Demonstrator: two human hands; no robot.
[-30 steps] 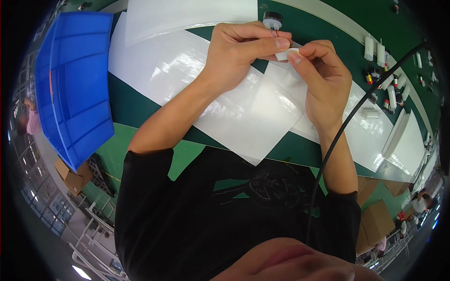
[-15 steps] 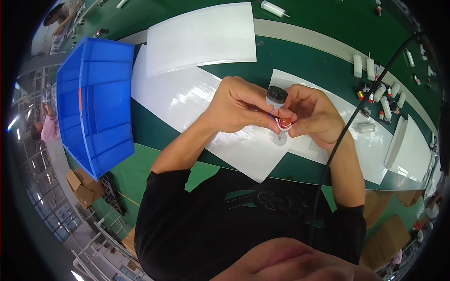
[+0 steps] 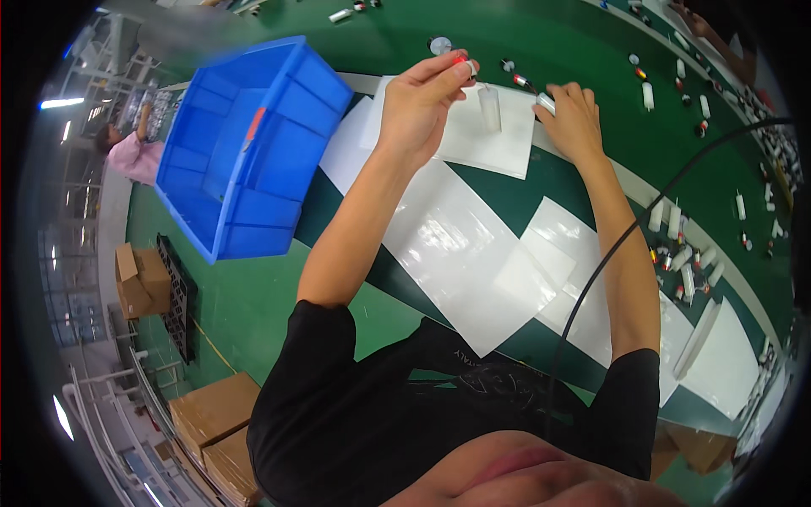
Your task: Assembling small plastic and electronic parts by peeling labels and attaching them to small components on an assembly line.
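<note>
My left hand [image 3: 416,106] is raised at the far side of the table, thumb and fingers pinching a small red-and-white part [image 3: 464,65]. A round clear disc with a dark centre [image 3: 440,46] shows just beyond the fingertips; whether it is joined to that part I cannot tell. Over at the right, my right hand [image 3: 574,122] reaches to the edge of the green belt, its thumb and fingers closed on a short white cylinder [image 3: 547,103]. Between the hands, a translucent white tube [image 3: 490,110] shows against a white sheet [image 3: 507,156].
A large blue bin [image 3: 262,169] stands at the left. Glossy white sheets [image 3: 456,245] cover much of the table. Several white tubes and small red-and-black parts [image 3: 688,262] lie in a cluster at the right. A black cable [image 3: 629,232] crosses the view in front of my right arm.
Both hands have moved away from the chest and apart. Before, they held together a black-capped piece with wires and a red part. Now my right hand grips a white cylinder by the belt.
</note>
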